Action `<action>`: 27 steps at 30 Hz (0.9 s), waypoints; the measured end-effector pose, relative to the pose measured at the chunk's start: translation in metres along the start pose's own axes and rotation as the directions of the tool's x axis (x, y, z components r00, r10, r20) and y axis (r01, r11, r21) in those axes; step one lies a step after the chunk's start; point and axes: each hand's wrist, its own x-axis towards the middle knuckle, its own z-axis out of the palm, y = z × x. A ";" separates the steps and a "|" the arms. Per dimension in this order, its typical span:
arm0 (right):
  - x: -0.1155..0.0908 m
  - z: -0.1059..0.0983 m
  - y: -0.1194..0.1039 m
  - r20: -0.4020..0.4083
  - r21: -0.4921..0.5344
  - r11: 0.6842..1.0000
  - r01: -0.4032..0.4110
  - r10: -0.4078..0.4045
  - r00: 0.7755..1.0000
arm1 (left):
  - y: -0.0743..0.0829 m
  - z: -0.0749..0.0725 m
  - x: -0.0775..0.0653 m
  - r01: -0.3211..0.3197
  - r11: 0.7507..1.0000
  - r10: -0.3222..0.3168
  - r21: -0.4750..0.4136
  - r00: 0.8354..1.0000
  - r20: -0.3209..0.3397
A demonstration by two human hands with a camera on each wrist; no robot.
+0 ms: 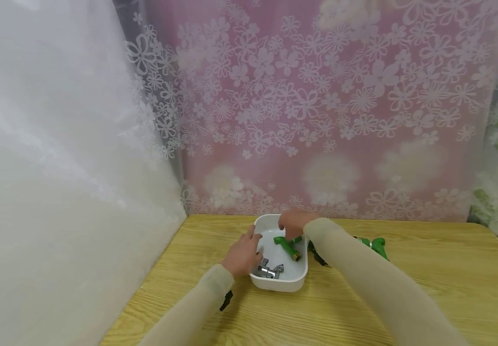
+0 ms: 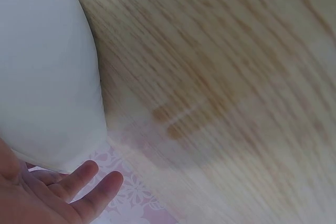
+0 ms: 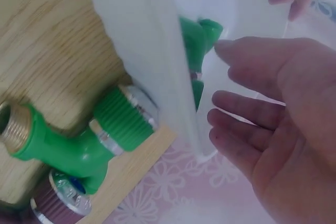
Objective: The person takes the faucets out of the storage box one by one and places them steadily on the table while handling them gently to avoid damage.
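Observation:
A white basin [image 1: 278, 285] stands on the table with a green tap [image 1: 287, 247] and a chrome tap [image 1: 268, 272] inside it. My left hand [image 1: 241, 253] is at the basin's left side, its fingers reaching over the rim; in the left wrist view its fingers are spread beside the white wall. Over the basin's far right side is my right hand [image 1: 295, 224], just above the green tap. From the right wrist view, that hand [image 3: 273, 108] has thumb and fingers apart, holding nothing, close to the green tap [image 3: 197, 51] partly hidden by the basin wall.
Outside the basin on the right lies another green tap [image 3: 68, 148] with a threaded brass end. Beside it is a tap with a dark reddish ribbed handle [image 3: 60, 200]. The wooden table [image 1: 448, 283] meets a flowered pink curtain [image 1: 318, 120] behind and a white sheet [image 1: 80, 168] at left.

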 end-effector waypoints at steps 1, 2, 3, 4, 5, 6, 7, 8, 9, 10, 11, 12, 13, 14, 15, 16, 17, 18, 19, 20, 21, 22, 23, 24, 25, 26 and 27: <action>0.001 0.000 -0.002 0.004 -0.007 1.000 -0.013 0.013 1.000 | 0.000 0.001 0.000 -0.002 1.000 0.002 0.005 1.000 -0.004; 0.001 0.000 -0.004 0.009 -0.009 1.000 -0.030 0.030 0.999 | 0.000 0.001 0.000 -0.002 1.000 0.002 0.008 1.000 -0.006; 0.002 0.000 -0.006 0.016 -0.015 0.999 -0.046 0.046 0.999 | 0.000 0.001 0.000 -0.001 1.000 0.001 0.010 1.000 -0.007; 0.003 0.000 -0.007 0.024 -0.023 0.998 -0.062 0.062 0.998 | 0.000 0.001 0.000 0.002 1.000 -0.002 0.011 1.000 -0.008; 0.003 0.001 -0.009 0.031 -0.034 0.996 -0.078 0.079 0.996 | 0.001 0.001 0.000 0.005 1.000 -0.005 0.012 1.000 -0.007; 0.003 0.001 -0.010 0.036 -0.043 0.994 -0.097 0.098 0.995 | 0.001 0.002 0.000 0.007 1.000 -0.007 0.013 1.000 -0.007; 0.003 0.001 -0.012 0.042 -0.052 0.993 -0.109 0.112 0.993 | 0.001 0.001 0.001 0.011 1.000 -0.011 0.011 1.000 -0.004; 0.003 0.002 -0.013 0.046 -0.055 0.991 -0.124 0.127 0.991 | 0.001 0.001 0.001 0.013 1.000 -0.013 0.006 1.000 -0.004; 0.003 0.002 -0.014 0.051 -0.066 0.989 -0.133 0.137 0.989 | 0.001 0.001 0.000 0.014 1.000 -0.014 0.006 1.000 -0.003; 0.003 0.002 -0.015 0.051 -0.079 0.987 -0.139 0.143 0.988 | 0.001 0.001 0.000 0.015 1.000 -0.015 0.004 1.000 -0.004; 0.002 0.002 -0.016 0.051 -0.092 0.986 -0.141 0.146 0.988 | 0.001 0.001 0.000 0.015 1.000 -0.015 0.001 1.000 -0.003; 0.001 0.003 -0.017 0.052 -0.105 0.984 -0.142 0.148 0.988 | 0.001 0.001 0.000 0.014 1.000 -0.014 -0.001 1.000 -0.002; 0.001 0.003 -0.018 0.051 -0.120 0.983 -0.140 0.147 0.988 | 0.001 0.002 0.001 0.014 1.000 -0.014 0.000 1.000 -0.002; 0.000 0.004 -0.019 0.048 -0.139 0.981 -0.137 0.145 0.988 | 0.001 0.002 0.000 0.013 1.000 -0.013 0.001 1.000 -0.003; 0.000 0.004 -0.019 0.045 -0.152 0.980 -0.132 0.141 0.989 | 0.000 0.002 0.001 0.013 1.000 -0.013 0.004 1.000 -0.003; -0.001 0.005 -0.020 0.042 -0.156 0.979 -0.129 0.137 0.990 | 0.000 0.003 0.001 0.014 1.000 -0.014 0.002 1.000 -0.004; -0.001 0.005 -0.020 0.040 -0.162 0.979 -0.124 0.132 0.990 | 0.000 0.003 0.001 0.015 1.000 -0.015 0.001 1.000 -0.004; 0.000 0.006 -0.019 0.038 -0.166 0.979 -0.121 0.129 0.991 | 0.000 0.004 0.001 0.015 1.000 -0.015 0.001 1.000 -0.005; 0.000 0.007 -0.019 0.036 -0.165 0.979 -0.119 0.126 0.991 | -0.001 0.004 0.001 0.016 1.000 -0.016 -0.001 1.000 -0.008; 0.001 0.007 -0.018 0.037 -0.158 0.980 -0.119 0.126 0.991 | -0.001 0.004 0.001 0.017 1.000 -0.017 -0.006 1.000 -0.008; 0.003 0.008 -0.017 0.039 -0.153 0.981 -0.117 0.124 0.991 | -0.001 0.004 0.002 0.016 1.000 -0.016 -0.008 1.000 -0.010; 0.004 0.009 -0.016 0.041 -0.149 0.982 -0.114 0.122 0.992 | 0.000 0.003 0.002 0.016 1.000 -0.016 -0.011 1.000 -0.010; 0.006 0.010 -0.015 0.043 -0.149 0.982 -0.113 0.121 0.992 | 0.000 0.003 0.002 0.016 1.000 -0.017 -0.012 1.000 -0.011; 0.007 0.010 -0.014 0.044 -0.149 0.982 -0.113 0.121 0.992 | 0.000 0.003 0.002 0.016 1.000 -0.016 -0.009 1.000 -0.012; 0.007 0.011 -0.014 0.045 -0.151 0.982 -0.111 0.119 0.992 | 0.000 0.003 0.002 0.016 1.000 -0.017 -0.008 1.000 -0.012; 0.007 0.011 -0.014 0.046 -0.155 0.982 -0.110 0.118 0.992 | 0.000 0.003 0.002 0.017 1.000 -0.017 -0.006 1.000 -0.011; 0.007 0.011 -0.014 0.045 -0.159 0.982 -0.105 0.113 0.993 | -0.001 0.003 0.002 0.019 1.000 -0.019 -0.003 1.000 -0.009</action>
